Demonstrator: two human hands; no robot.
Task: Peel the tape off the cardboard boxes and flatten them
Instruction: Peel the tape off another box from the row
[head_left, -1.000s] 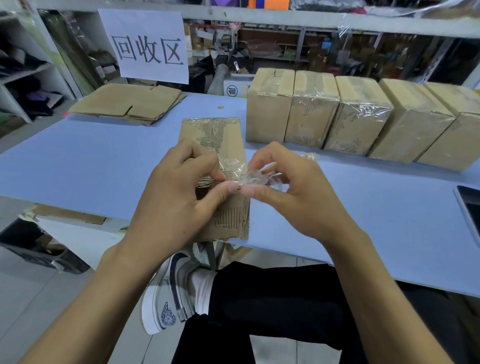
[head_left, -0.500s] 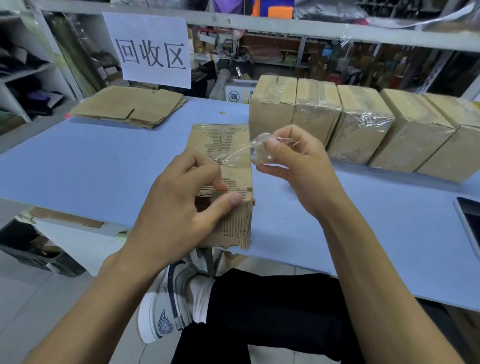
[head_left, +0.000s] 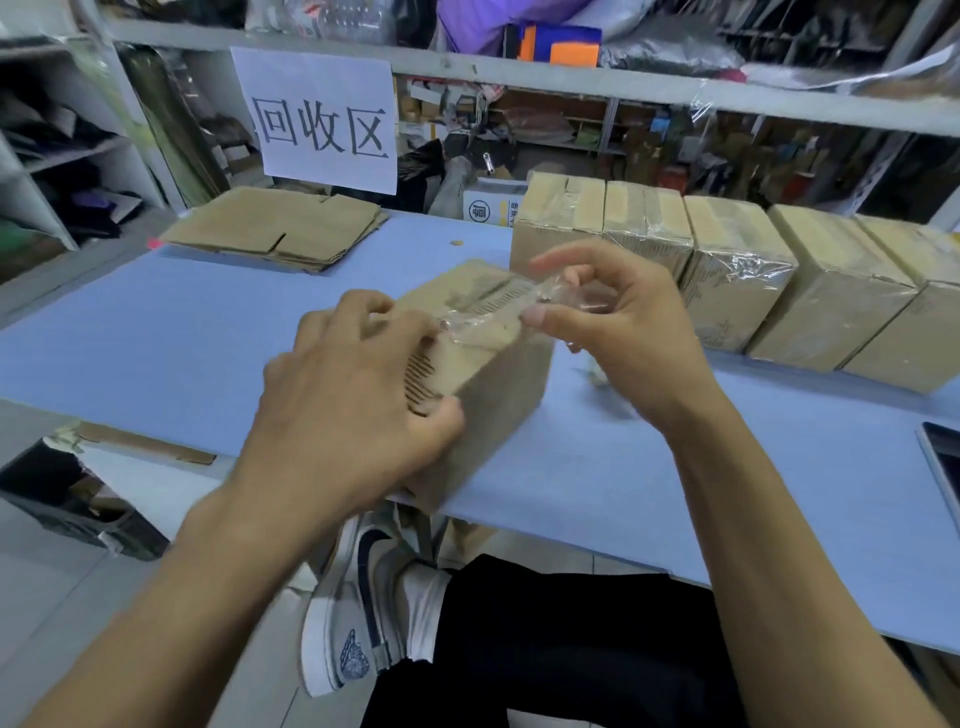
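- I see even, bright indoor light from overhead; shadows on the blue table (head_left: 156, 338) are faint and soft.
- Motion blur smears both hands, the left hand (head_left: 353, 395) most.
- Glare glints off the clear tape (head_left: 483, 322) and the wrapped boxes (head_left: 737, 275).
- Wide-angle distortion bends the shelf (head_left: 519, 73) at the edges.

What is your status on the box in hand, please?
Left hand grips the cardboard box. Right hand pinches the clear tape, partly peeled. Nothing in the way.
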